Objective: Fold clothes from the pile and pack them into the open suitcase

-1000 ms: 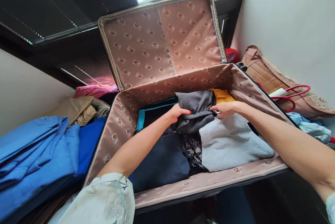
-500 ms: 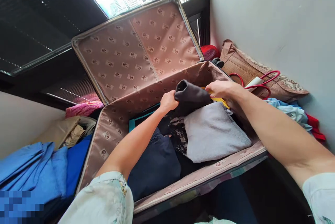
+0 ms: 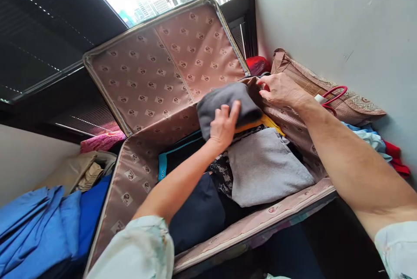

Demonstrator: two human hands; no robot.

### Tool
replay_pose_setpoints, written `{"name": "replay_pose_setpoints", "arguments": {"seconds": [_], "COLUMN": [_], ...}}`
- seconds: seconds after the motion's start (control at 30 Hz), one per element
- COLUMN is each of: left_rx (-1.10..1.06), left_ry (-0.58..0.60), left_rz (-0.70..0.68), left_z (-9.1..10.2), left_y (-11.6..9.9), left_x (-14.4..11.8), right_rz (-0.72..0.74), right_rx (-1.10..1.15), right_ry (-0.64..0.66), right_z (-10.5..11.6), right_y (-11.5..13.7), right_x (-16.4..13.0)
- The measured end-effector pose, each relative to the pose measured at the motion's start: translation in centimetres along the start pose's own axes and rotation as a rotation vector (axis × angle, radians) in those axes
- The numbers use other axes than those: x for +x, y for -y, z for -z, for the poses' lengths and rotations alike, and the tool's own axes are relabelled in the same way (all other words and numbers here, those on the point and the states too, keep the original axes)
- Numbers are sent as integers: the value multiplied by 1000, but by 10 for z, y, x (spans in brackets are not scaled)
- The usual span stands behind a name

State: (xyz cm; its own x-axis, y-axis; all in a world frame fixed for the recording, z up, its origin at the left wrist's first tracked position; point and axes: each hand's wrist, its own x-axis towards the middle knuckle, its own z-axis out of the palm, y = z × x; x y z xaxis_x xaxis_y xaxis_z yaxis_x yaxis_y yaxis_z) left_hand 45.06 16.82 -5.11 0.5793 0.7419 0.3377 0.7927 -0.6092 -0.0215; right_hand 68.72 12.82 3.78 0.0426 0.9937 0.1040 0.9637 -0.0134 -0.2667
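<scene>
In the head view, my left hand point(image 3: 224, 127) lies on a folded dark grey garment point(image 3: 213, 96), its thumb and fingers apart against the cloth. The hand is slightly blurred. This garment sits at the back of an open suitcase point(image 3: 122, 174) with pinkish-brown patterned lining. My right hand point(image 3: 280, 90) is over the back right corner, fingers bent and apart, with no cloth seen in them. Nearer the front lie a folded light grey garment point(image 3: 267, 168), a navy garment point(image 3: 198, 209) and black lace cloth point(image 3: 222, 174). Yellow cloth point(image 3: 272, 123) shows beneath the dark grey garment.
The suitcase lid point(image 3: 169, 59) leans back by the window. Blue clothes point(image 3: 39, 227) and beige cloth point(image 3: 70, 170) are piled at the left. To the right are a brown woven mat cushion point(image 3: 293, 68), a red cord point(image 3: 339, 92) and more clothes point(image 3: 371, 140) beside the wall.
The dark grey garment has shifted left and turned flatter toward me. My right hand has let go of it and risen toward the corner; my left hand has moved right, onto its face.
</scene>
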Motion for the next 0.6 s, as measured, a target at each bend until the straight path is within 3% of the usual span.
{"name": "replay_pose_setpoints", "arguments": {"seconds": [0.1, 0.2, 0.27, 0.4, 0.47, 0.53, 0.6], "left_rx": [23, -61, -133, -285, -326, -347, -375], "left_ry": [366, 480, 429, 202, 250, 379, 406], "left_rz": [-129, -216, -221, -89, -163, -294, -357], "left_z": [-69, -102, -103, -94, -97, -100, -100], "left_y": [-24, -24, -15, -7, -14, -22, -25], "left_x": [-5, 2, 7, 7, 4, 4, 8], "right_rz": [-14, -47, -44, 26, 29, -16, -51], "right_rx": [-39, -86, -107, -172, -229, -294, -346], "right_ry": [60, 159, 211, 376, 495, 607, 643], "right_z": [-8, -19, -27, -45, -55, -65, -73], "right_y": [4, 3, -1, -7, -5, 2, 10], "right_x": [-1, 3, 6, 10, 9, 5, 1]}}
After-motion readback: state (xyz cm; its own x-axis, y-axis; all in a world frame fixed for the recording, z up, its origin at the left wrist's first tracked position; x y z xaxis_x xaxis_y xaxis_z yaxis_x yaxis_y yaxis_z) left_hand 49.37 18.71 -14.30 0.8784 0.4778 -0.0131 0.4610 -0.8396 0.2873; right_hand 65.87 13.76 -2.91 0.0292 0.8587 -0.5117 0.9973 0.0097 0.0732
